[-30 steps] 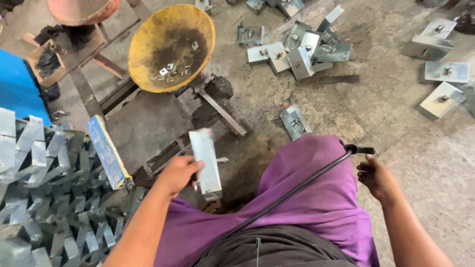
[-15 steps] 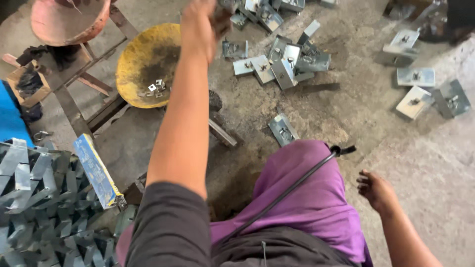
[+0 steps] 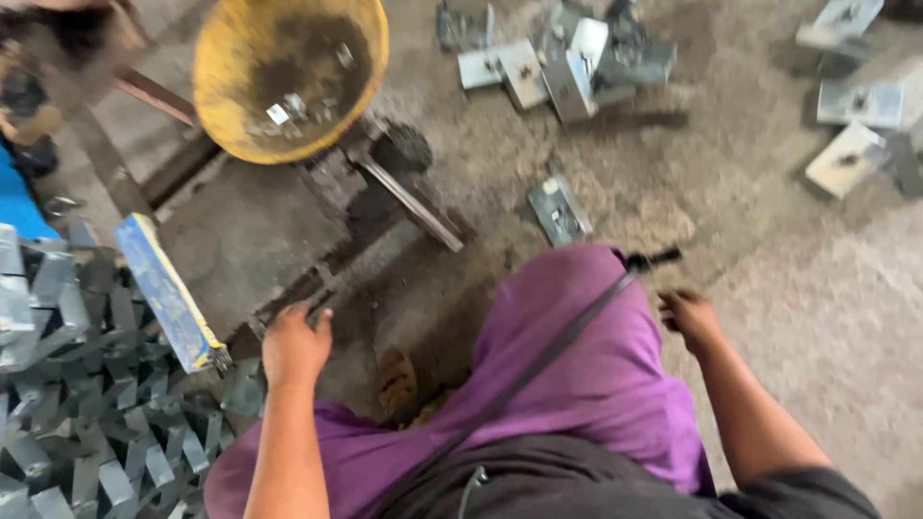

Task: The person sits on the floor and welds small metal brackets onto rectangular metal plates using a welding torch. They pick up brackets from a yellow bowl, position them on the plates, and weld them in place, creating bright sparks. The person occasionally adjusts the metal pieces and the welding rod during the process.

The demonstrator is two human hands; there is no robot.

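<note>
Up top, the yellow pan (image 3: 288, 72) sits tilted on a dark metal frame (image 3: 385, 183) and holds a few small pale metal bits on its dirty inside. Below it, the left hand (image 3: 296, 343) rests knuckles up at the edge of a flat dark steel plate (image 3: 240, 240), fingers loosely curled and gripping nothing that shows. Just left of that hand a blue-and-yellow bar (image 3: 168, 293) leans on a heap of grey metal brackets (image 3: 87, 413) filling the lower left corner. The right hand (image 3: 690, 319) hangs beside the purple-clad knee (image 3: 577, 375), close to the black end of a thin dark rod (image 3: 577, 332) that crosses the knee; blur hides whether its fingers grip the rod. One grey bracket (image 3: 560, 210) lies alone on the gritty floor (image 3: 769, 288) between knee and frame. More brackets are scattered in a cluster (image 3: 562, 62) at the top and a few (image 3: 851, 144) at the right edge.
</note>
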